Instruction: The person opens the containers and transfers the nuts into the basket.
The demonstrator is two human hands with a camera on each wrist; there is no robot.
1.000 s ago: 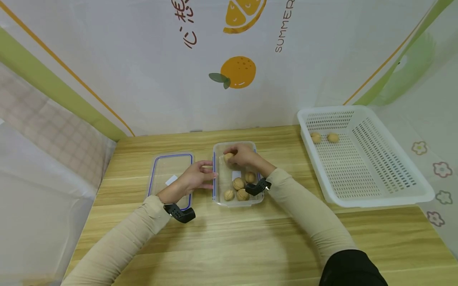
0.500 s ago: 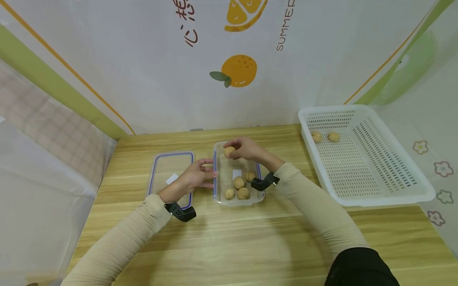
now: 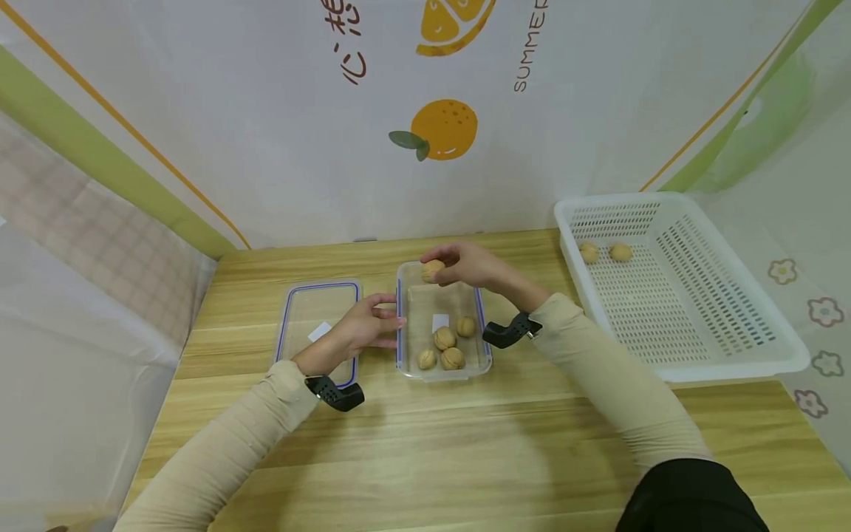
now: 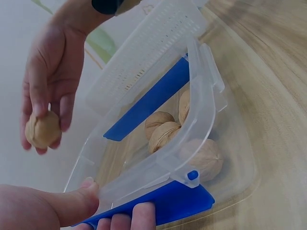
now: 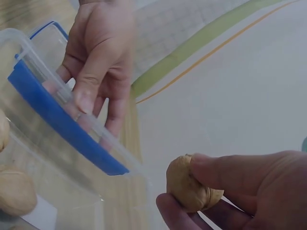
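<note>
A clear plastic food container [image 3: 414, 314] with blue side clips stands on the table, several walnuts [image 3: 444, 338] gathered in its near half. My left hand [image 3: 364, 325] holds its left wall; in the left wrist view the thumb lies at the rim and the fingers rest against the blue clip [image 4: 182, 203]. Above the container's far end, my right hand [image 3: 468, 266] pinches one walnut [image 3: 432, 271] between thumb and fingers. The right wrist view shows that walnut [image 5: 187, 184] apart from the container.
To the left lies the container's clear lid [image 3: 299, 310] with a blue seal, partly under the left hand. A white perforated basket [image 3: 665, 318] stands at the right with two walnuts [image 3: 620, 253] inside. A printed curtain [image 3: 299, 170] hangs behind the table.
My right hand has risen from inside the container with the walnut, moving toward its far end and slightly right. The left hand stays at the wall.
</note>
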